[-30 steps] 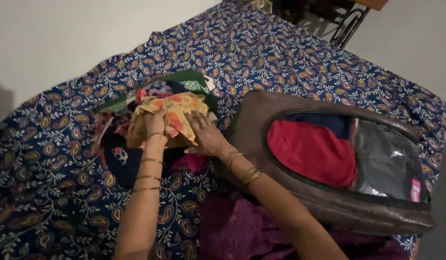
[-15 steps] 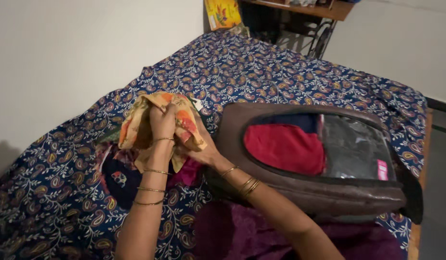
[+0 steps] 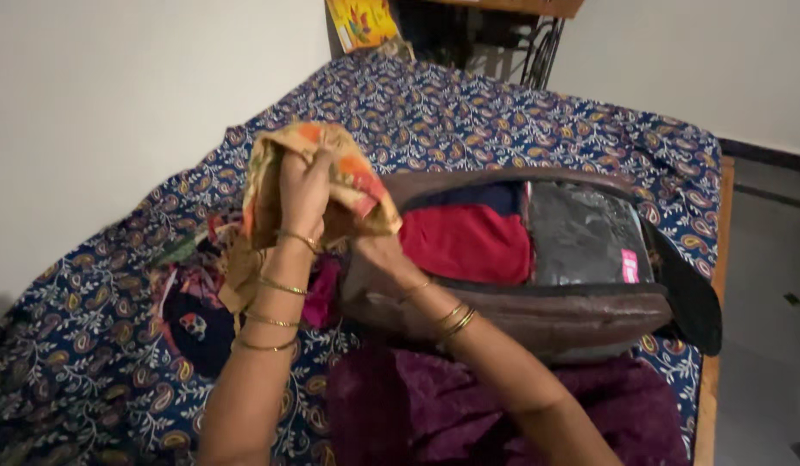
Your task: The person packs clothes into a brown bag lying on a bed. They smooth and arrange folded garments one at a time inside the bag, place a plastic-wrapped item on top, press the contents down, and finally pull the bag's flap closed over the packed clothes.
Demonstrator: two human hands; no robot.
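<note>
The left hand (image 3: 303,185) was clenched on a yellow-orange printed cloth (image 3: 352,177), lifted above the clothes pile (image 3: 193,311) on the bed (image 3: 503,121), while the right hand (image 3: 374,250) grasped it from below, just left of the brown bag (image 3: 538,315), already partly packed, with the pile apparently left to pack.

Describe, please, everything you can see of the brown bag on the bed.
The brown bag looks like worn leather or suede. It lies flat on the paisley bedspread with its large oval opening facing up, showing red cloth, a dark blue garment and a shiny grey plastic packet. The right hand rests at its left edge.
</note>
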